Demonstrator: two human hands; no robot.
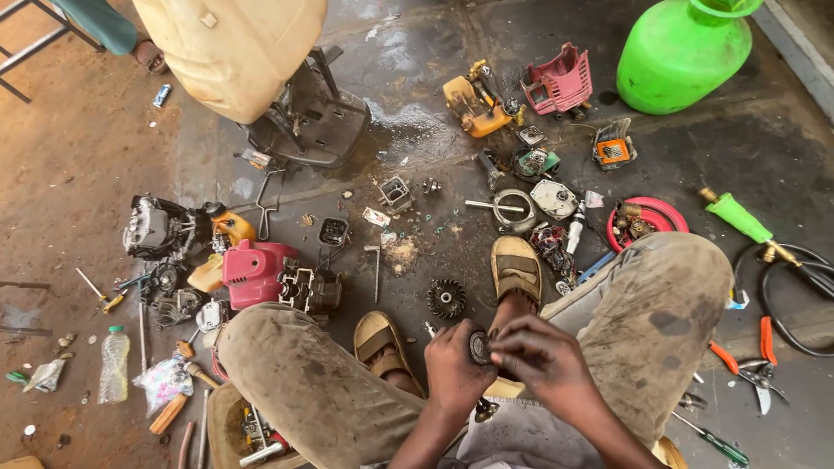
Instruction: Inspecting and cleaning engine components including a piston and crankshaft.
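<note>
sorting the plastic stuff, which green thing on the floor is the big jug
The green jug at top right, round-bodied and bright; the green nozzle lower right is slim with brass ends.

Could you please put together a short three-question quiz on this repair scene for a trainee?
1. True or false: both hands hold one small dark round metal part between the knees.
2. Which thing lies on the floor just ahead of the left hand?
A. a black toothed flywheel
B. a clear plastic bottle
C. a big green plastic jug
3. Fill in: the orange-handled pliers lie on the person's ____ side, beyond the right hand.

Key
1. True: fingers of both hands close on it.
2. A: the flywheel lies between the two tan sandals.
3. Right.
</note>
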